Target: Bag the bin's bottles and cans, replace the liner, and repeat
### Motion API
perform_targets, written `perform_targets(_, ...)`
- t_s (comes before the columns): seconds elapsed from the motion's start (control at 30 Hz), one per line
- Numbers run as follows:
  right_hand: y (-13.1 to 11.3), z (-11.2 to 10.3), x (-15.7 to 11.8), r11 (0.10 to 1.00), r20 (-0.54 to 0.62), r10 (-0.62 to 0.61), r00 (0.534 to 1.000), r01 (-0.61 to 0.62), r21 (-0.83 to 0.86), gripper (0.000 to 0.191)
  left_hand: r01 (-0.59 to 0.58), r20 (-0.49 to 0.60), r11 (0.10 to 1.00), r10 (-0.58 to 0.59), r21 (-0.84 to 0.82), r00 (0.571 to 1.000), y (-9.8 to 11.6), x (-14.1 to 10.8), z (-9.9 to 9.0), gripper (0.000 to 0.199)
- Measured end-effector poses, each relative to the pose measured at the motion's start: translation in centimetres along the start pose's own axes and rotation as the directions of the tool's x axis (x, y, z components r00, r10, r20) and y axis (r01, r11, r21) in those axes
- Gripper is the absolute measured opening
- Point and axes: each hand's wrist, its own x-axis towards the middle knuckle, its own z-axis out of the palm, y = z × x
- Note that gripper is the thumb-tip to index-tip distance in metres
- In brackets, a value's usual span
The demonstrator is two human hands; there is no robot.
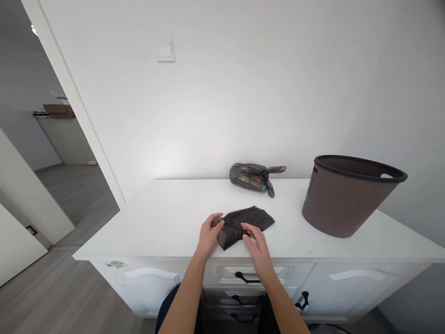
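Note:
A dark, thin plastic garbage bag (248, 215) lies flattened and creased on the white cabinet top, near its front edge. My left hand (209, 233) is at the bag's left end, thumb and forefinger closed on its edge. Over the bag's front right part is my right hand (257, 246), its fingers curved and apart, the tips close to or touching the plastic. Behind it, against the wall, rests a knotted garbage bag (248, 177) with mixed contents showing through; its tied ends point right.
A brown trash can (342, 204) with a black rim stands upright at the right on the cabinet top (167, 218). Drawers with black handles (246, 278) are below the front edge. A light switch (166, 51) is on the wall, and a doorway opens at the left.

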Motion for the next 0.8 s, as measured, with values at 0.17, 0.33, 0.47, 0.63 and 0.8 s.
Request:
perform_targets(0.17, -2.2, 1.3, -0.3, 0.996, -0.001, 0.043, 0.999, -0.043, 0.077, 0.035, 0.015, -0.105, 0.887, -0.072, -0.462, 0.992, 3.0, -3.7, 2.2, 0.035)
perform_targets(0.33, -5.1, 0.4, -0.1, 0.912, 0.001, 0.149, 0.989, -0.138, 0.386, 0.025, 0.042, 0.014, 0.816, -0.041, -0.576, 0.999, 5.0, -5.9, 1.5, 0.039)
perform_targets(0.47, -6.4, -1.6, 0.4, 0.646, 0.056, 0.273, 0.960, -0.226, 0.729, 0.022, -0.041, -0.096, 0.899, -0.001, -0.436, 0.995, 5.9, -6.2, 0.1, 0.040)
perform_targets(0.63, -8.0, -4.0, 0.6, 0.662, 0.154, 0.197, 0.968, -0.247, 0.707, 0.021, -0.128, 0.004, 0.980, 0.130, -0.149, 0.991, 8.1, -6.0, -0.1, 0.035)
perform_targets(0.8, -10.8, -6.2, 1.0, 0.746, 0.143, 0.150, 0.978, -0.207, 0.633, 0.014, -0.299, 0.229, 0.954, 0.293, -0.008, 0.928, 11.0, -5.1, -0.8, 0.013)
